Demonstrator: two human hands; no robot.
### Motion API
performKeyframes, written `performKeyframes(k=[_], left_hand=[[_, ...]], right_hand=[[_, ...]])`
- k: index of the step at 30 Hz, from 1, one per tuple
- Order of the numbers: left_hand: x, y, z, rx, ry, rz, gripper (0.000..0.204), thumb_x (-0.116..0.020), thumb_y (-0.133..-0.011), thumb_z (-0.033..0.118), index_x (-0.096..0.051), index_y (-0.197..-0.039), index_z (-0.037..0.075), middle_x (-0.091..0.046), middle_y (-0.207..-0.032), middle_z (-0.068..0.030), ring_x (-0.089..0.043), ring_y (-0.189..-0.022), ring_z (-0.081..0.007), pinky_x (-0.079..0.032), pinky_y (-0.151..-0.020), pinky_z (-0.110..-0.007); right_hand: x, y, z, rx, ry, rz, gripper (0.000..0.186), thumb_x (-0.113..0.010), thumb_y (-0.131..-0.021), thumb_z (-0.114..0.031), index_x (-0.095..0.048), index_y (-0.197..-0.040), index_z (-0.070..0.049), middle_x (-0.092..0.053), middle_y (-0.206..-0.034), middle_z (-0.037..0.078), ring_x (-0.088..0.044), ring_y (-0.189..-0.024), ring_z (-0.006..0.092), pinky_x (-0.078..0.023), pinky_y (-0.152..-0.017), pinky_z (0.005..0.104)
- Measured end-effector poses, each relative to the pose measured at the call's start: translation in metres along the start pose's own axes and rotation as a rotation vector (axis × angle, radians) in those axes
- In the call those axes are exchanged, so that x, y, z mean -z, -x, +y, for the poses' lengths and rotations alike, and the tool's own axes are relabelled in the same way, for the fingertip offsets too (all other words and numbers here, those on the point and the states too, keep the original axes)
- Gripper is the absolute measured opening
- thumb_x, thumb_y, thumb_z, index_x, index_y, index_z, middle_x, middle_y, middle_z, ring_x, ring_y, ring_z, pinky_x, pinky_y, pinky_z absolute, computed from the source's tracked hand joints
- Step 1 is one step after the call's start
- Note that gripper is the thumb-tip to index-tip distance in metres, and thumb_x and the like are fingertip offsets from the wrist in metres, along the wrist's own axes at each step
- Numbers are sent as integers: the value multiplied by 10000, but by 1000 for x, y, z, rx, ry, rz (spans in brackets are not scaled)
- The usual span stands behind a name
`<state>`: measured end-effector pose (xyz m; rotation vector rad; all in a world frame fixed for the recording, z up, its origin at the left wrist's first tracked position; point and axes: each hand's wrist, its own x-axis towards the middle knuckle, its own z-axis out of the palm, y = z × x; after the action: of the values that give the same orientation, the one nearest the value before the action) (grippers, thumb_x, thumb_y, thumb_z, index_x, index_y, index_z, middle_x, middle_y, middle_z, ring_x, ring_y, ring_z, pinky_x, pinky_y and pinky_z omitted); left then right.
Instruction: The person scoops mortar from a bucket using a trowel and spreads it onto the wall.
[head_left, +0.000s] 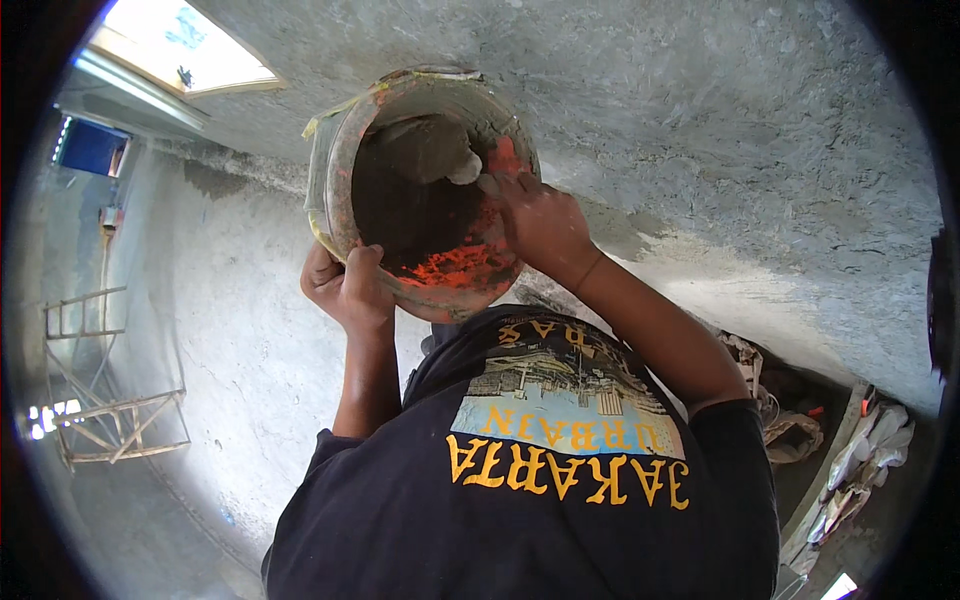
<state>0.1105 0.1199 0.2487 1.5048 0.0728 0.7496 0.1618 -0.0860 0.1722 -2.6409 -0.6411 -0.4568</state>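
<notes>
Bucket (334, 190) held up in front of the chest, upper middle of view, mouth turned toward the camera. Inner wall grey, with orange-red patches low and right; dark inside.

Left hand (347, 287): at lower-left rim, clamped on the bucket; thumb laid over the lip, fingers bent round the outside. Left forearm nearly vertical in view, rising from a dark sleeve.

Right hand (545, 222): at right side of the mouth, back of hand to camera, fingers curled inward past the rim. Cannot tell whether they close on the wall or on something else. Pale lump (464, 168) just beside the fingertips. Right forearm slants up and leftward, elbow out wide; thin band (590, 271) at wrist.

Rough grey wall (720, 130) beyond.
</notes>
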Motion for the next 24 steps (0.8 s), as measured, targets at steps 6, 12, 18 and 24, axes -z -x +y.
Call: performKeyframes(k=[6, 12, 18, 24], left_hand=[[5, -1, -14, 101, 6, -28, 63, -529, -665, -1, -578, -703, -11, -562, -679, -10, -488, -619, -81, -387, -597, -228], [20, 0, -44, 188, -52, -91, 206, -502, -774, 23, -625, -920, -54, -637, -849, -72, -595, -730, -136, -486, -672, -267], [12, 6, -38, 267, 1, -60, 228, -493, -763, 1, -627, -939, -56, -628, -853, -72, -579, -716, -128, -452, -641, -245], [24, 7, -40, 297, -44, -56, 291, -466, -739, -15, -617, -978, -84, -636, -913, -111, -610, -781, -167, -485, -688, -268]], right_hand=[[26, 29, 21, -88, -128, 67, 409, -617, -843, -261, -543, -1179, -40, -630, -985, 147, -657, -764, 320, -546, -626, 408], [25, 80, 54, -231, -104, 75, 404, -587, -891, -326, -553, -1165, -31, -629, -945, 159, -648, -759, 344, -538, -633, 419], [-7, 172, 88, -387, -132, 71, 362, -591, -888, -321, -554, -1097, -28, -640, -960, 166, -646, -808, 361, -526, -678, 448], [-23, 261, 105, -592, -218, -41, 364, -604, -875, -251, -522, -1134, -10, -636, -955, 187, -633, -859, 378, -511, -712, 464]])
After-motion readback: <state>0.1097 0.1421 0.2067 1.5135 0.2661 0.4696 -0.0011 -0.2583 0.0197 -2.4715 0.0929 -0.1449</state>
